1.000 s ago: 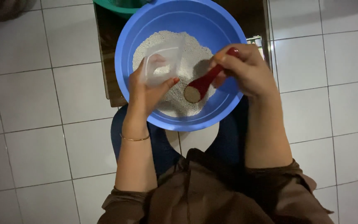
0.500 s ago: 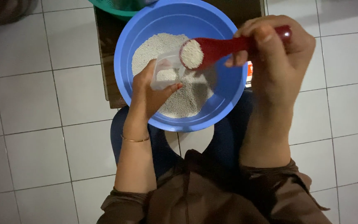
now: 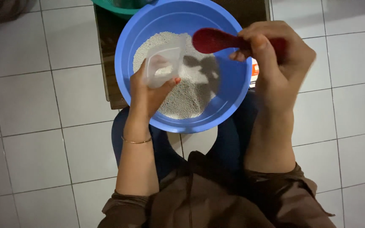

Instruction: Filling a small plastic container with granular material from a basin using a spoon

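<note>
Over the blue bowl (image 3: 233, 84), my right hand (image 3: 275, 55) holds the red spoon (image 3: 212, 41), pointing left at the clear cup (image 3: 163, 63) held in my left hand (image 3: 148, 95)

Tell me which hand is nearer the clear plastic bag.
Left. The left hand grips the clear plastic bag; the right hand holds a red plastic scoop beside it.
</note>
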